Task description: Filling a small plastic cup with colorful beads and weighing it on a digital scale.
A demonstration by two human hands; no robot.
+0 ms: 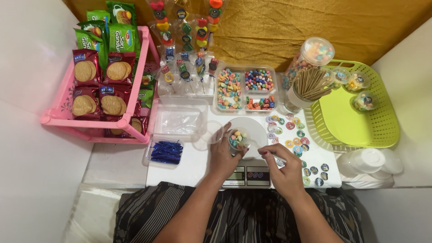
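**Small cup on the scale: part filled, lid not yet on**

**Progress**
- A small clear cup stands on the white plate of a kitchen scale, near the front edge of the white surface.
- The cup holds a layer of coloured candy. By appearance it is part filled; the exact level cannot be read.
- The left hand steadies the cup, its fingers wrapped around the cup's left side.
- The right hand rests just right of the scale, its fingers pinched together on a slim white tool whose tip points toward the cup. Whether the tool carries candy cannot be told.
- A loose clear lid lies just left of the cup. Judged from this, closing the cup is not yet done.
- Three closed, stickered cups lie in the green basket; these appear finished.

**Containers and contents**
- Three clear trays behind the scale: pastel ring candy in the left one, round coloured balls at upper right, mixed pieces at lower right.
- A tall jar holds pastel candy; a cup beside it holds wooden sticks.
- An empty clear tub sits left of the scale; below it, a flat box holds blue twist ties.
- The pink rack holds biscuit packets, red and green.
- Round stickers lie loose on the surface, right of the scale.
- Stacked white lids sit at far right.
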